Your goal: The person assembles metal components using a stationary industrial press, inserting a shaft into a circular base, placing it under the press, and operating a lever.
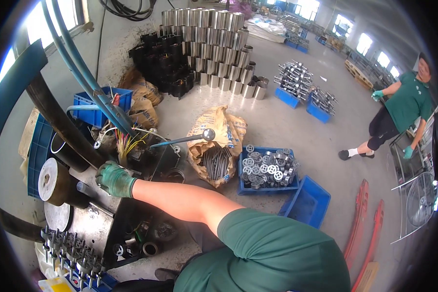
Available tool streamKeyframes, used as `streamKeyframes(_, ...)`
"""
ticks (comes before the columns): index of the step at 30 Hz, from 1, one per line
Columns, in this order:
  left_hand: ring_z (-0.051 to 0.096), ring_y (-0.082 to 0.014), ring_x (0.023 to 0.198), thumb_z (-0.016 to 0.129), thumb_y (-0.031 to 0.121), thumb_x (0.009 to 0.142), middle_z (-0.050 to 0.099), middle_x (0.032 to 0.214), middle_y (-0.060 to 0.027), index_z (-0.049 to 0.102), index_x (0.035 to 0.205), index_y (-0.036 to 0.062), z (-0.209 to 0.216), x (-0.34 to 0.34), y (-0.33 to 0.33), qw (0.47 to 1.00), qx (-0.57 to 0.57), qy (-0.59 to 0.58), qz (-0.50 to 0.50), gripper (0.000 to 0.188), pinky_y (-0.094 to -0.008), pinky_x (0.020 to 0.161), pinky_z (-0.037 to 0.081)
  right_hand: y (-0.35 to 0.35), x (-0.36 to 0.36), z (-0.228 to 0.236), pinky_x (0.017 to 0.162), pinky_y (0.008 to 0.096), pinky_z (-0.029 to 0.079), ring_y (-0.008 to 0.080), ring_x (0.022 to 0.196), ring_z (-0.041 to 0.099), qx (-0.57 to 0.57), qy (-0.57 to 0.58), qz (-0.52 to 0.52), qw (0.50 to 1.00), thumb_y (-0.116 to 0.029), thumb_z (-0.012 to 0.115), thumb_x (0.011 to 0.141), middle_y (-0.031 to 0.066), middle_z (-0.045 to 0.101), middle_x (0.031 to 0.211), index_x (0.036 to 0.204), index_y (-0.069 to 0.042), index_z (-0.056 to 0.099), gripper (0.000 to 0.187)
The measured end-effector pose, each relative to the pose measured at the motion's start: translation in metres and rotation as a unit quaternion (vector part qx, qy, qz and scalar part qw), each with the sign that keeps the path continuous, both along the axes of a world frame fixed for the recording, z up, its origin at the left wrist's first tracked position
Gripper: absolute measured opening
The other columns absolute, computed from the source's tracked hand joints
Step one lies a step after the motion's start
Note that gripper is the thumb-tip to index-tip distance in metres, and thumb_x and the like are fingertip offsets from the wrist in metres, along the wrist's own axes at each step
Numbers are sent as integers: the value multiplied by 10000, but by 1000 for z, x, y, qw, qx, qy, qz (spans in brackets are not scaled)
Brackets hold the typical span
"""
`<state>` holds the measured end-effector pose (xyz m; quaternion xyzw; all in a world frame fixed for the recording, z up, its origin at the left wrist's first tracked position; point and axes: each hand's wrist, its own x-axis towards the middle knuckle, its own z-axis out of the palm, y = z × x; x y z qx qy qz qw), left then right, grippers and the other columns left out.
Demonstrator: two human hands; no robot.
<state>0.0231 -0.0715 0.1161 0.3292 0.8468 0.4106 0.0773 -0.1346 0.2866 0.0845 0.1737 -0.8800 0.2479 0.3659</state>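
My right arm reaches leftward across the view, and my right hand (116, 180) wears a green glove. Its fingers are curled at the foot of a dark curved post (63, 121) on a bench machine; what lies inside them is hidden. Close by are a thick round metal block (52, 179) and a metal rod (95, 200) lying on the steel bench top (90, 225). Beyond the hand stand a bundle of coloured wires (125, 146) and a blue lever (177, 141) with a ball knob. I do not see my left hand.
Right of the bench stand an open paper sack (210, 121) of metal pins, a blue crate (258, 191) of round metal parts and another blue crate (317, 202). Shafted parts (73, 255) are at lower left. Steel cylinders (214, 48) are stacked behind. A person (404, 107) walks at right.
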Motion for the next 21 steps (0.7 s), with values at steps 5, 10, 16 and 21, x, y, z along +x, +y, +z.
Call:
streamKeyframes(5,666,-412,1088,620,64,962,671,1265,-248,674,1320,50,-8,-24,19,995,85,-48,-19,362,-501,912,582,-28,14,8,817,355,567,224,894,698,-383,-81,110,913,-74,653,964,110,700,1035,1109,-16,667,157)
streamKeyframes(10,674,-344,1061,639,107,959,672,1251,-209,624,1352,43,-25,-55,58,964,227,-133,-47,399,-470,895,589,-52,67,49,719,281,584,138,787,693,-645,-301,262,652,-47,617,1011,46,678,973,1270,4,611,264)
streamKeyframes(16,665,-381,1075,685,117,980,679,1270,-236,672,1342,48,-49,-61,108,990,123,20,-61,369,-452,903,579,-56,90,57,786,297,605,156,841,713,-652,-371,206,628,-53,608,1016,97,713,1032,1438,68,548,442)
streamKeyframes(21,628,-238,1064,691,204,1011,670,1312,-150,534,1485,-68,-14,-36,147,928,212,-300,62,569,-347,914,530,-34,93,43,867,296,581,161,949,718,-629,-355,154,675,-35,602,1008,110,726,1078,1410,74,585,417)
